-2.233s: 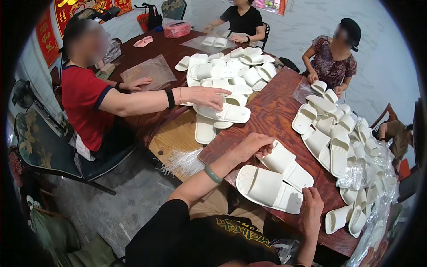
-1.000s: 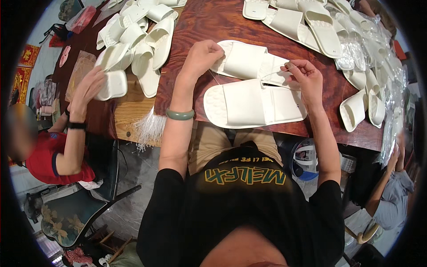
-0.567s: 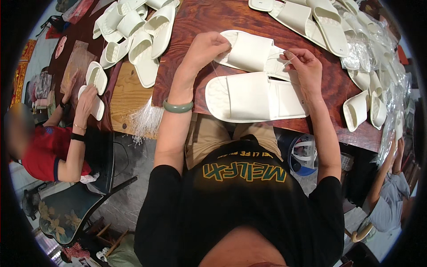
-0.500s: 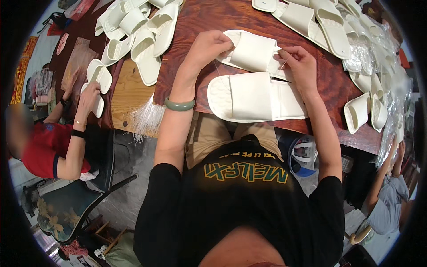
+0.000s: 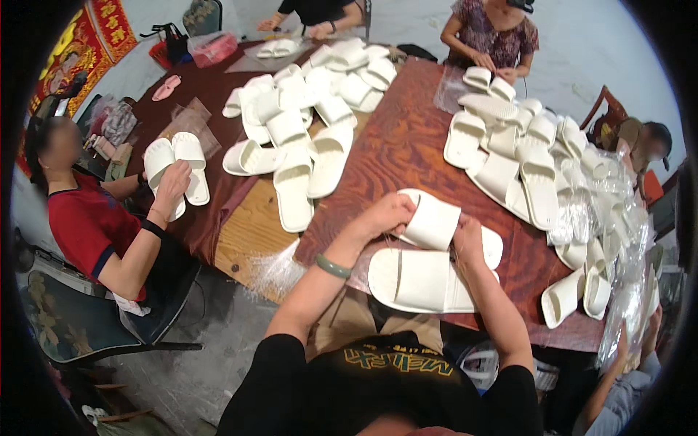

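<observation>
Two white open-toed slippers lie side by side at the table's near edge: a far slipper [image 5: 430,220] and a near slipper [image 5: 418,282]. At the far slipper's left opening, my left hand [image 5: 389,215] is closed, its fingertips pinched at the strap's edge. My right hand [image 5: 469,240] pinches at the right edge of the same strap, above the insole. A thin clear string runs faintly by the fingers of both hands; its ends are hard to see. My left wrist wears a green bangle [image 5: 334,266].
Piles of white slippers cover the table to the left [image 5: 294,109] and right [image 5: 538,156], the right one partly under clear plastic film [image 5: 618,218]. White strings [image 5: 273,272] hang over the table's left edge. A red-shirted co-worker [image 5: 94,232] handles a slipper pair at left; others sit around.
The view has tilted up, showing more of the table and the co-workers. My right hand has moved in against the strap, so my hands are closer together.
</observation>
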The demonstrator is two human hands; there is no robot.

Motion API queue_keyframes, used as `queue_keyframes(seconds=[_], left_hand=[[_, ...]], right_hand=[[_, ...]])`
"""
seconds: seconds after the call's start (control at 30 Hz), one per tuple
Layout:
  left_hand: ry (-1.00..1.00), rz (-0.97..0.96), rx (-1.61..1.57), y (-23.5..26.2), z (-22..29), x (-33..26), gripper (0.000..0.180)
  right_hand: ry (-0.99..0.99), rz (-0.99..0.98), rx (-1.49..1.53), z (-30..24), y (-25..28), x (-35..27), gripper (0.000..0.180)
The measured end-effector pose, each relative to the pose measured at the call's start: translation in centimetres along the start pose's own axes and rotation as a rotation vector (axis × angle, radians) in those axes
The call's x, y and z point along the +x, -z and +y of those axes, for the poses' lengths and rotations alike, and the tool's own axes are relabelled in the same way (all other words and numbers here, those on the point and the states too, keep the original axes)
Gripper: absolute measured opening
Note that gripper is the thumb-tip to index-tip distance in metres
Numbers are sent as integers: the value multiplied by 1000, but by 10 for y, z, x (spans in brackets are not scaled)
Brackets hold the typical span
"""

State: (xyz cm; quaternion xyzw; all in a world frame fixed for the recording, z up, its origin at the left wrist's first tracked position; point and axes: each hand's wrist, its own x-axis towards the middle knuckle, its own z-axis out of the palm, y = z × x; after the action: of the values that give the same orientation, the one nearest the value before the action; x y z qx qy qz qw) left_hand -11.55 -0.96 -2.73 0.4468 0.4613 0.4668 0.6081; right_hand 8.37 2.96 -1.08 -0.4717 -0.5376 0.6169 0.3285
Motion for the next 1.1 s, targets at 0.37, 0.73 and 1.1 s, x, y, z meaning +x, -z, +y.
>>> queue_keyframes(seconds=[0.37,0.73,1.1], left_hand=[[168,-10,-70,6,13,3,8],[36,49,14,21,18,-8,10],[-78,78,-229,33,27,-23,7]], right_hand=[[131,-47,31,-3,-1,5,25],[369,-129,-597,-17,44,0,22],[499,-527,-426,-47,-46,37,23]])
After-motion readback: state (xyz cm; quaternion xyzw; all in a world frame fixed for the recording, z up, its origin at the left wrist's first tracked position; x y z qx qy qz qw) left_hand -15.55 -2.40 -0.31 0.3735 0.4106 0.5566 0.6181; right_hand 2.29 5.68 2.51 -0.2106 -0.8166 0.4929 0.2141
